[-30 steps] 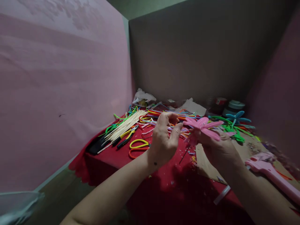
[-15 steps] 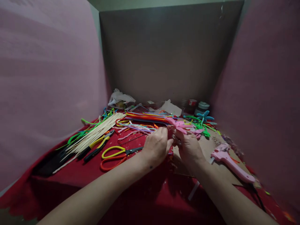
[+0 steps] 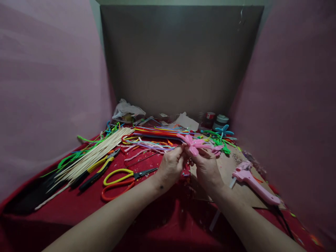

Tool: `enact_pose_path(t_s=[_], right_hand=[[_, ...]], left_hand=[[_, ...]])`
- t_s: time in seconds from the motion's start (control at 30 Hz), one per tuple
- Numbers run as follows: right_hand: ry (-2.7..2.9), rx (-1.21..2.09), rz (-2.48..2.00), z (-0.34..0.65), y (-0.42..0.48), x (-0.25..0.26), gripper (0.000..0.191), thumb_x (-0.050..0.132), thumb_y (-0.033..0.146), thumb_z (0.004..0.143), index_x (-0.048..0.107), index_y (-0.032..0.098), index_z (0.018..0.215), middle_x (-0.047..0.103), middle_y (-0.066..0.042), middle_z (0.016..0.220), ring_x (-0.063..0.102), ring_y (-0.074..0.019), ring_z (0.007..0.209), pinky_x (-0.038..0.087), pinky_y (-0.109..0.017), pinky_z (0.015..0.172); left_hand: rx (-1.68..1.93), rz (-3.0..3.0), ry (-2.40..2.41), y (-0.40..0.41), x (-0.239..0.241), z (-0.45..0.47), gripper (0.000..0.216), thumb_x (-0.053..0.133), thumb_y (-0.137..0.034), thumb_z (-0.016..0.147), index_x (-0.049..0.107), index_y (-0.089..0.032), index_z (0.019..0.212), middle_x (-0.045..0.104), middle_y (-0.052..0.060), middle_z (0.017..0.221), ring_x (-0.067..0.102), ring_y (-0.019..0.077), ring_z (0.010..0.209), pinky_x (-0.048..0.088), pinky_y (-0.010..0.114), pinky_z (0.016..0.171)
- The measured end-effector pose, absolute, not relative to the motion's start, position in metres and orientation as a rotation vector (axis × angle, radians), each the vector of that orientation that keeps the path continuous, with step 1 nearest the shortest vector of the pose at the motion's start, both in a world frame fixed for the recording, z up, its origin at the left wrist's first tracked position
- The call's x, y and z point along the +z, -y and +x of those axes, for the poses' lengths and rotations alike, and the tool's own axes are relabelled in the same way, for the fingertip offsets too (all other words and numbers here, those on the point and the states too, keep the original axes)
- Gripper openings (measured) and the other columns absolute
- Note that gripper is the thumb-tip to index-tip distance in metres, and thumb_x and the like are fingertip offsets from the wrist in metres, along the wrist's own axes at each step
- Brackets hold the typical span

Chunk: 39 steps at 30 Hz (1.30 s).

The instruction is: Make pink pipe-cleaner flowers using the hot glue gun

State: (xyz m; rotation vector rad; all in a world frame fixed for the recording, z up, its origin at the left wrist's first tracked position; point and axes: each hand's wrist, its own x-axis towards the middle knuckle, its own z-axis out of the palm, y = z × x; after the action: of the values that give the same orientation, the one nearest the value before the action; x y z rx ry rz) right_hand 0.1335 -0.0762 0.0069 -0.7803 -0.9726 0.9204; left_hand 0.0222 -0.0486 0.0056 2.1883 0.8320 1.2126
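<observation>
Above the middle of the table my two hands meet at a pink pipe-cleaner flower (image 3: 194,144). My right hand (image 3: 208,169) is closed beneath its petals and holds it. My left hand (image 3: 170,164) is closed in a pinch close to the flower's base; what lies between its fingers is hidden. Left of my left hand lie scissors (image 3: 120,181) with one yellow and one red handle, their dark blades pointing at my wrist. Right of my right hand a pink glue gun (image 3: 256,182) rests on a cardboard sheet (image 3: 225,168).
Wooden sticks (image 3: 97,154) and yellow-black pliers (image 3: 99,168) lie at the left. Several loose pipe cleaners (image 3: 157,133) spread behind my hands. A blue flower (image 3: 224,131), a lidded jar (image 3: 220,121) and a plastic bag (image 3: 127,110) stand farther back. Pink walls flank both sides.
The pink flower has turned so that its petals face me more, and my fingers have shifted at its base. The whole view has shifted slightly, moving things left.
</observation>
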Motion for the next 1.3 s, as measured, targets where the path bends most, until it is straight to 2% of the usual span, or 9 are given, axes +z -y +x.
enact_pose_path(t_s=[0.23, 0.43, 0.67, 0.73, 0.8, 0.9, 1.03, 1.17, 1.3], right_hand=[[1.127, 0.979, -0.752, 0.135, 0.076, 0.011, 0.01, 0.071, 0.03, 0.068, 0.071, 0.021, 0.069, 0.059, 0.003, 0.056, 0.047, -0.0105, 0.053, 0.039, -0.025, 0.053], [1.202, 1.083, -0.742, 0.145, 0.07, 0.004, 0.01, 0.07, 0.03, 0.069, 0.071, 0.02, 0.072, 0.058, 0.003, 0.06, 0.046, -0.0107, 0.058, 0.039, -0.027, 0.061], [1.213, 1.162, -0.706, 0.145, 0.074, 0.006, 0.023, 0.067, 0.032, 0.073, 0.065, 0.017, 0.056, 0.054, 0.003, 0.054, 0.04, -0.0087, 0.053, 0.034, -0.024, 0.055], [1.208, 1.119, -0.7, 0.143, 0.075, 0.006, 0.025, 0.066, 0.03, 0.075, 0.064, 0.017, 0.054, 0.054, 0.003, 0.052, 0.042, -0.0089, 0.052, 0.036, -0.024, 0.055], [1.21, 1.072, -0.721, 0.141, 0.076, 0.007, 0.026, 0.063, 0.031, 0.076, 0.065, 0.017, 0.055, 0.053, 0.002, 0.051, 0.044, -0.01, 0.051, 0.038, -0.025, 0.054], [1.205, 0.898, -0.798, 0.139, 0.077, 0.009, 0.022, 0.062, 0.032, 0.076, 0.069, 0.017, 0.062, 0.058, 0.0, 0.055, 0.048, -0.0122, 0.055, 0.041, -0.026, 0.056], [1.209, 0.544, -0.856, 0.139, 0.08, 0.01, 0.014, 0.063, 0.028, 0.076, 0.07, 0.02, 0.066, 0.062, 0.001, 0.062, 0.052, -0.013, 0.062, 0.043, -0.027, 0.062], [1.335, 0.296, -0.887, 0.141, 0.08, 0.001, 0.014, 0.058, 0.025, 0.081, 0.07, 0.021, 0.076, 0.063, -0.001, 0.07, 0.053, -0.0143, 0.067, 0.044, -0.029, 0.067], [1.468, 0.123, -0.922, 0.147, 0.079, -0.008, 0.015, 0.055, 0.025, 0.082, 0.069, 0.02, 0.082, 0.061, -0.005, 0.076, 0.053, -0.0174, 0.075, 0.044, -0.035, 0.073]], left_hand=[[0.926, 1.503, -0.553, 0.045, 0.012, 0.014, 0.03, 0.054, -0.038, 0.081, 0.048, -0.015, 0.063, 0.041, -0.006, 0.049, 0.034, 0.0037, 0.04, 0.025, 0.018, 0.04], [0.724, 1.157, -0.37, 0.044, 0.016, 0.009, 0.024, 0.061, -0.035, 0.077, 0.051, -0.015, 0.072, 0.037, -0.007, 0.05, 0.022, 0.0007, 0.035, 0.017, 0.014, 0.034], [0.602, 1.005, -0.247, 0.045, 0.016, 0.005, 0.016, 0.062, -0.028, 0.077, 0.052, -0.016, 0.075, 0.03, -0.01, 0.048, 0.012, 0.0007, 0.035, 0.016, 0.011, 0.031], [0.595, 1.079, -0.253, 0.044, 0.017, 0.004, 0.019, 0.06, -0.032, 0.077, 0.052, -0.015, 0.072, 0.03, -0.01, 0.047, 0.014, 0.0011, 0.034, 0.017, 0.013, 0.031], [0.631, 1.282, -0.305, 0.042, 0.02, 0.004, 0.026, 0.057, -0.038, 0.08, 0.053, -0.014, 0.069, 0.038, -0.006, 0.049, 0.027, 0.0031, 0.036, 0.027, 0.016, 0.036], [0.843, 1.716, -0.504, 0.039, 0.027, 0.001, 0.031, 0.058, -0.04, 0.078, 0.056, -0.013, 0.064, 0.053, 0.0, 0.061, 0.047, 0.0089, 0.056, 0.039, 0.021, 0.054], [1.125, 1.795, -0.749, 0.039, 0.039, -0.008, 0.03, 0.061, -0.042, 0.075, 0.056, -0.014, 0.065, 0.051, -0.002, 0.058, 0.044, 0.0084, 0.054, 0.035, 0.021, 0.052], [1.02, 1.536, -0.604, 0.047, 0.048, -0.015, 0.044, 0.048, -0.052, 0.08, 0.053, -0.014, 0.059, 0.046, -0.003, 0.047, 0.038, 0.0059, 0.04, 0.029, 0.02, 0.042], [0.873, 1.453, -0.564, 0.055, 0.049, -0.01, 0.042, 0.057, -0.049, 0.076, 0.053, -0.012, 0.056, 0.045, -0.003, 0.044, 0.035, 0.0033, 0.037, 0.025, 0.017, 0.038]])
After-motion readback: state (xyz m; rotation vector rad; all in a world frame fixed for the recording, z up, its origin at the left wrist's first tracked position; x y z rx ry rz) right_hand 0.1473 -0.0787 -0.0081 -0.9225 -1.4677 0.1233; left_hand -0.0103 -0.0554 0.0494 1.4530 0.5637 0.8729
